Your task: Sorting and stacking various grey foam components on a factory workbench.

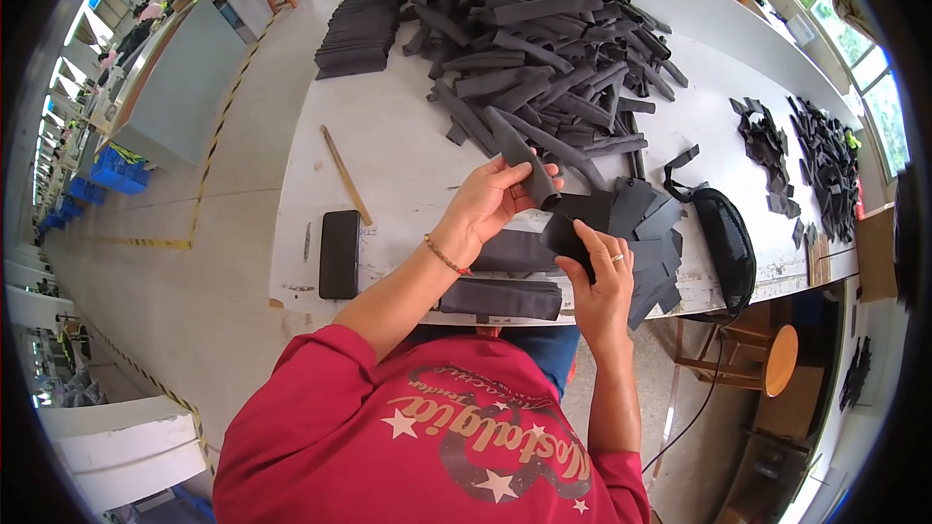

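Note:
My left hand (490,199) grips a dark fabric tube (524,165), its open end turned toward my right hand. Between the thumb and fingers of my right hand (600,277) is a black flat piece (565,241), bent in a curve just below the tube's mouth. The two pieces are close together; whether they touch I cannot tell. Beneath my hands lie stacked dark fabric strips (505,298) along the table's near edge. Right of them is a fanned pile of black flat pieces (646,223).
A large heap of dark fabric tubes (544,29) covers the table's far middle, beside a neat stack (359,34). At left lie a black phone (339,254) and a wooden stick (347,175). A black mesh-covered object (726,247) and dark scraps (767,150) lie right; a stool (780,361) stands below.

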### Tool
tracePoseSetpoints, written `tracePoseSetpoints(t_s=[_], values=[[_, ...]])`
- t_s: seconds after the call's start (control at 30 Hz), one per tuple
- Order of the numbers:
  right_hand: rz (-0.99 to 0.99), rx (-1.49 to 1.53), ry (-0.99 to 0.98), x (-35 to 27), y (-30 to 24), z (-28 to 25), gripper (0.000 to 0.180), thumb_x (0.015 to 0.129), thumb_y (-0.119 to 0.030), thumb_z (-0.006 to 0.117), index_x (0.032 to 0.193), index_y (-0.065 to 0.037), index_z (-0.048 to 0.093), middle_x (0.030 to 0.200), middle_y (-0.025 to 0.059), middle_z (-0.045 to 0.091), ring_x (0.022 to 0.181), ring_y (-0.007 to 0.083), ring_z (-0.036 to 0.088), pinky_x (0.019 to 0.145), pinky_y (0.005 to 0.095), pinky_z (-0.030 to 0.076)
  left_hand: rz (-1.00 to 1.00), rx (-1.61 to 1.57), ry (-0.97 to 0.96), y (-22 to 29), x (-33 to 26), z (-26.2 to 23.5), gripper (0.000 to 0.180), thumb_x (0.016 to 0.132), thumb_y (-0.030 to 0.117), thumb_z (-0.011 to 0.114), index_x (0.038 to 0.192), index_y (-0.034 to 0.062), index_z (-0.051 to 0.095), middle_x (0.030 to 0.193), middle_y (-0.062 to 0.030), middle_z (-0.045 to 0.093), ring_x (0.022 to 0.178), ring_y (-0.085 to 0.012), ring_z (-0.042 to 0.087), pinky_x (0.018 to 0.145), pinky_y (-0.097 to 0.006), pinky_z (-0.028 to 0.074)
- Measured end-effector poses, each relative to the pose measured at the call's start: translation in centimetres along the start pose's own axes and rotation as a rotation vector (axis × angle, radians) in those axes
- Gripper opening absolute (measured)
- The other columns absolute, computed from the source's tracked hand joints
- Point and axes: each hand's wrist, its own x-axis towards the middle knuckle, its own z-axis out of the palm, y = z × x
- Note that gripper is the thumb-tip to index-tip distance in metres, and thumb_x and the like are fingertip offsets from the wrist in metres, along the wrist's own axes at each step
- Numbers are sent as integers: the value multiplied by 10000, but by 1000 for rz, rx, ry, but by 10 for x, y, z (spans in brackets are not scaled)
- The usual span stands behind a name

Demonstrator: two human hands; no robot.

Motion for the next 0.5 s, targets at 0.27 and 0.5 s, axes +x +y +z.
tracePoseSetpoints(t_s=[0.27,0.5], values=[[-158,-158,66,16,-6,-1,343,763,-101,743,1097,-75,667,953,35,643,852,222,574,790,362,402,-18,55,-91,6,-13,6,216,996,62,424,1197,10,487,1158,-218,623,1045,-347,649,925,-445,545],[-259,-337,119,22,-9,-2,352,732,-70,749,1075,-88,671,943,8,629,825,203,577,791,356,410,-39,36,-140,10,-24,7,281,1004,66,374,1276,27,432,1204,-217,605,1068,-325,641,925,-452,541]])
